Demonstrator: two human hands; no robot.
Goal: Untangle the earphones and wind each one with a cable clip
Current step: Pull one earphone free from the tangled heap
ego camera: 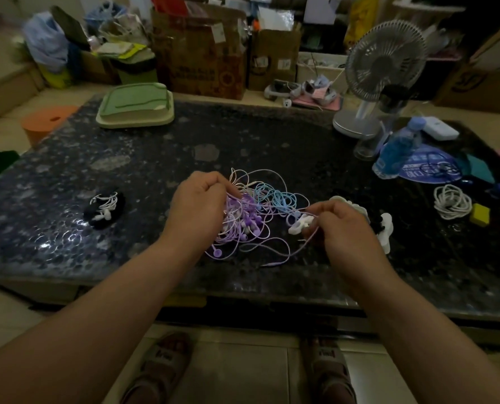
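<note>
A cluttered home room: dark stone table [155, 176], desk fan [385, 62], cardboard boxes [202, 53], tiled floor.

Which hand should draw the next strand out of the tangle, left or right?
Right. The right hand pinches a single purple strand at the edge of the tangle. The left hand grips the tangle's bulk, so it probably serves better as the anchor.

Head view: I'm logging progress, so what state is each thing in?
tangle of earphones: knotted together
left hand: grips the tangle
right hand: pinches one of its cords
white earphones: wound, lying apart at left
white cable: coiled, at right
green box: lid on
</note>
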